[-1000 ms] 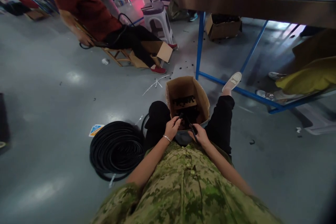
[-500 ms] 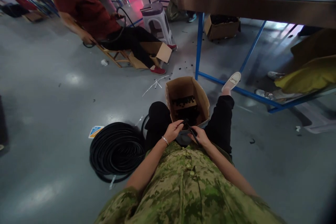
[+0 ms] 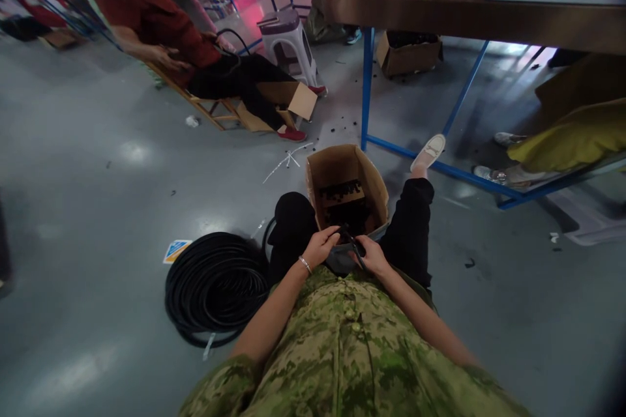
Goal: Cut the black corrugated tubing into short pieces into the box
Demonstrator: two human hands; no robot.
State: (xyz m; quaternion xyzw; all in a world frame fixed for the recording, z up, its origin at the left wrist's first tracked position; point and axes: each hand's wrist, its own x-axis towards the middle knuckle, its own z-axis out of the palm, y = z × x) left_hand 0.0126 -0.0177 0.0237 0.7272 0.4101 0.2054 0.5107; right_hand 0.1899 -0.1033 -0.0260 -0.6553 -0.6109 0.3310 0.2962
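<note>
Between my knees stands an open cardboard box (image 3: 380,182) with many small black pieces (image 3: 342,192) inside. Over its near edge, my left hand (image 3: 320,246) is closed in a pinch on a short black length that looks like hose (image 3: 343,229). My right hand (image 3: 374,254) is closed round a slim black tool (image 3: 358,249), perhaps scissors, whose tip meets the black length. Fingers hide much of both. Left of my knee lies a large coil of black hose (image 3: 195,293) on the floor, one strand running behind the knee.
A person in a red top (image 3: 166,26) sits on a wooden chair ahead left, handling black hose. A grey stool (image 3: 288,45) stands beyond. At right is a table (image 3: 440,13) with blue legs (image 3: 368,91). Another cardboard box (image 3: 405,62) sits under it.
My hands stay nearly in place at the box, the slim black tool showing a little wider. The person in red has raised one hand from beside the chair towards their body.
</note>
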